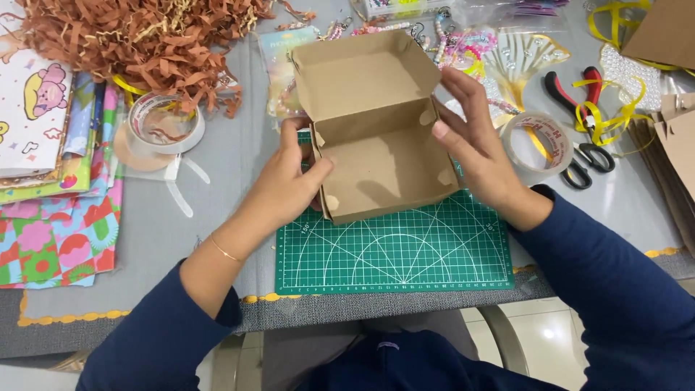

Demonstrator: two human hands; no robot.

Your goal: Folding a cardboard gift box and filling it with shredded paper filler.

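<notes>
A brown cardboard box (376, 156) with its hinged lid open stands on a green cutting mat (394, 250). My left hand (286, 181) grips the box's left wall, thumb over the edge. My right hand (474, 141) holds the right wall, with fingers pressed at the hinge corner. The inside of the box is empty. Both arms wear dark blue sleeves, and a thin gold bangle sits on the left wrist.
Brown shredded paper (137, 36) lies at the back left. Near it sit a tape roll (163, 119) and colourful patterned papers (58, 181). At the right are another tape roll (539, 141), black scissors (590, 163), red pliers (572, 90), yellow ribbon (612, 116), beads and flat cardboard (677, 152).
</notes>
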